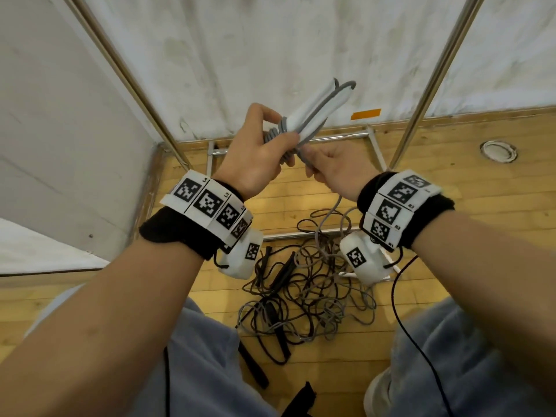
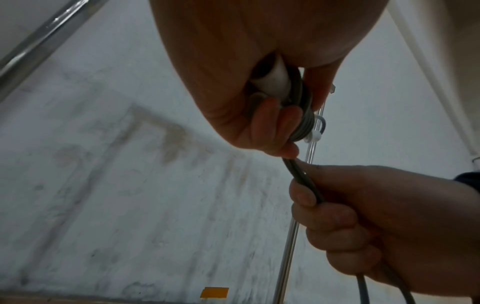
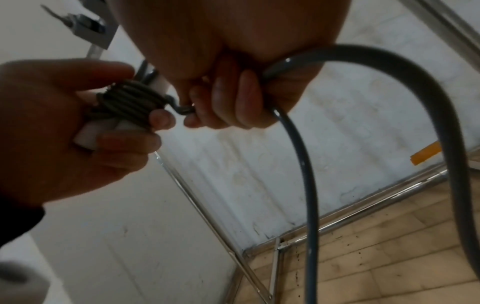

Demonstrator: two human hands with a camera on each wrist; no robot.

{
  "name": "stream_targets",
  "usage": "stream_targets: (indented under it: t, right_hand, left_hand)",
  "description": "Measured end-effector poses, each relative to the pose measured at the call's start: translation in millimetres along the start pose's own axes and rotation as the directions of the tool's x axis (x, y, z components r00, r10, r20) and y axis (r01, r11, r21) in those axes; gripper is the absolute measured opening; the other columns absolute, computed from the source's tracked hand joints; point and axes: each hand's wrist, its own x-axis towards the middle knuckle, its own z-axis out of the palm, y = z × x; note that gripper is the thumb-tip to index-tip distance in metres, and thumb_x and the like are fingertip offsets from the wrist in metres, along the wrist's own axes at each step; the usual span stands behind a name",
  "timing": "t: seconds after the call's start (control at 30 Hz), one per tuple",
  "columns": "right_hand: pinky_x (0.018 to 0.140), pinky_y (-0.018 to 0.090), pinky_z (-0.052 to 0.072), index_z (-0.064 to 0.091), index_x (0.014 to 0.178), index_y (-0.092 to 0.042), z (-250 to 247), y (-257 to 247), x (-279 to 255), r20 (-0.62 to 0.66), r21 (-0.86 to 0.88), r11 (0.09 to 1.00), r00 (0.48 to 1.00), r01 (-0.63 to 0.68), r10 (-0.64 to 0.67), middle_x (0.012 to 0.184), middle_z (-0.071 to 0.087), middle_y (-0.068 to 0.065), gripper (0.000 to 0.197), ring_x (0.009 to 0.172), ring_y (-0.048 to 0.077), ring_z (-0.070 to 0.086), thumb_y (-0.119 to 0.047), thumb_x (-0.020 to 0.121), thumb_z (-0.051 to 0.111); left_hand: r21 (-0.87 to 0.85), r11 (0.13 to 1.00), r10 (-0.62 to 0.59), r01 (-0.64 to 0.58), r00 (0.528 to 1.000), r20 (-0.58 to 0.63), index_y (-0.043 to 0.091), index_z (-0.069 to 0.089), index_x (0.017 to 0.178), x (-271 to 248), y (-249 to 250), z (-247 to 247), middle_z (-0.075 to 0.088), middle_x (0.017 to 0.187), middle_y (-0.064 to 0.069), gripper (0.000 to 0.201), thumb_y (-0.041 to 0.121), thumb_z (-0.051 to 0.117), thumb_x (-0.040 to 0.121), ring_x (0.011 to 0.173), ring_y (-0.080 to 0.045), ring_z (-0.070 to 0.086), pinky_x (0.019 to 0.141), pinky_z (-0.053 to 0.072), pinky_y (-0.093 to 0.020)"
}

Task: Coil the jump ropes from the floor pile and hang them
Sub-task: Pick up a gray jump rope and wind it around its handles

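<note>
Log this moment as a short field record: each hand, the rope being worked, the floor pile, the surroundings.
left hand: left hand grips the white handles with grey rope wound round them
right hand: right hand grips the loose grey rope just beside the windings
windings: several tight turns round the handles
rope tail: runs from the right hand down to the floor
floor pile: tangled ropes on the wooden floor, dark and grey
surroundings: metal rack frame against a white wall
hung: nothing visibly hung yet
</note>
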Motion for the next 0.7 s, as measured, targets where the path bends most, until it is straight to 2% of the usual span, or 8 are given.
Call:
stream_targets:
  t: [0.1, 0.27, 0.3, 0.4, 0.47, 0.57, 0.63, 0.7]
  right_hand:
    - [0.053, 0.027, 0.030, 0.055, 0.061, -0.016, 6.7, -3.7, -1.8, -0.049, -0.058, 0.997, 0.997, 0.055, -0.058, 0.051, 0.044, -0.003, 0.047, 0.047, 0.010, 0.039, -0.037, 0.099, 0.038]
    - [0.056, 0.024, 0.035, 0.061, 0.083, -0.015, 14.7, -6.0, -6.4, -0.040, -0.176, 0.981, 0.995, 0.087, -0.096, 0.064, 0.051, -0.003, 0.027, 0.058, 0.010, 0.046, -0.028, 0.098, 0.043]
    - [0.059, 0.021, 0.039, 0.061, 0.087, -0.015, 16.4, -5.0, -7.3, -0.029, -0.211, 0.974, 0.995, 0.083, -0.091, 0.069, 0.056, -0.001, 0.022, 0.063, 0.012, 0.050, -0.028, 0.097, 0.046]
    - [0.075, 0.032, 0.044, 0.064, 0.094, -0.017, 16.6, -4.8, -5.7, 0.007, -0.122, 0.992, 1.000, -0.022, 0.023, 0.085, 0.065, 0.002, 0.020, 0.082, 0.017, 0.057, -0.025, 0.098, 0.046]
    - [0.076, 0.029, 0.040, 0.063, 0.088, -0.018, 15.1, -6.8, -3.4, 0.047, 0.047, 0.994, 0.994, -0.101, 0.098, 0.075, 0.059, -0.003, 0.024, 0.074, 0.011, 0.056, -0.022, 0.099, 0.043]
    - [0.069, 0.036, 0.036, 0.059, 0.086, -0.016, 15.8, -11.3, -2.5, 0.084, 0.339, 0.927, 0.986, -0.161, 0.141, 0.067, 0.043, -0.001, 0.025, 0.059, 0.014, 0.043, -0.020, 0.100, 0.039]
    - [0.063, 0.031, 0.035, 0.054, 0.098, -0.019, 17.2, -13.0, -3.7, 0.009, 0.215, 0.973, 0.996, -0.084, 0.084, 0.070, 0.045, -0.002, 0.013, 0.059, 0.012, 0.040, -0.026, 0.098, 0.045]
    - [0.059, 0.023, 0.035, 0.052, 0.097, -0.020, 15.4, -13.7, -4.5, -0.098, 0.029, 0.998, 0.994, 0.048, -0.045, 0.071, 0.048, -0.002, 0.009, 0.060, 0.011, 0.042, -0.028, 0.094, 0.053]
  left_hand:
    - [0.029, 1.000, 0.009, -0.010, 1.000, 0.012, 0.023, 0.039, 0.104, 1.7, 0.0, 0.4, 0.060, 0.070, -0.010, 0.016, 0.018, 0.051, 0.096, 0.043, -0.006, 0.047, 0.041, 0.035, -0.020]
    - [-0.113, 0.994, -0.007, 0.005, 1.000, -0.025, 0.020, 0.037, 0.089, 5.8, 3.2, -1.0, 0.055, 0.066, -0.012, 0.017, 0.012, 0.050, 0.096, 0.039, -0.011, 0.043, 0.037, 0.027, -0.020]
    - [-0.133, 0.991, -0.022, 0.018, 0.999, -0.026, 0.018, 0.036, 0.087, 6.5, 2.9, -1.1, 0.055, 0.064, -0.013, 0.018, 0.012, 0.050, 0.096, 0.039, -0.015, 0.041, 0.037, 0.026, -0.022]
    - [-0.171, 0.984, -0.049, 0.050, 0.999, 0.008, 0.015, 0.034, 0.083, 6.9, 3.6, 0.9, 0.058, 0.059, -0.011, 0.020, 0.014, 0.049, 0.096, 0.040, -0.020, 0.036, 0.038, 0.024, -0.024]
    - [-0.224, 0.973, -0.060, 0.061, 0.998, 0.014, 0.014, 0.034, 0.081, 7.6, 5.5, 2.0, 0.059, 0.058, -0.011, 0.021, 0.014, 0.049, 0.095, 0.038, -0.020, 0.037, 0.038, 0.025, -0.023]
    - [-0.303, 0.950, -0.084, 0.071, 0.996, -0.028, 0.014, 0.036, 0.079, 11.2, 7.9, -2.6, 0.060, 0.056, -0.012, 0.020, 0.016, 0.050, 0.093, 0.036, -0.021, 0.038, 0.038, 0.026, -0.023]
    - [-0.316, 0.946, -0.092, 0.072, 0.995, -0.048, 0.014, 0.038, 0.079, 11.9, 8.3, -7.9, 0.061, 0.057, -0.012, 0.019, 0.019, 0.051, 0.091, 0.037, -0.022, 0.039, 0.039, 0.028, -0.024]
    - [-0.297, 0.953, -0.078, 0.058, 0.995, -0.057, 0.014, 0.039, 0.079, 11.7, 8.3, -12.8, 0.061, 0.059, -0.012, 0.018, 0.021, 0.053, 0.089, 0.038, -0.022, 0.041, 0.039, 0.029, -0.025]
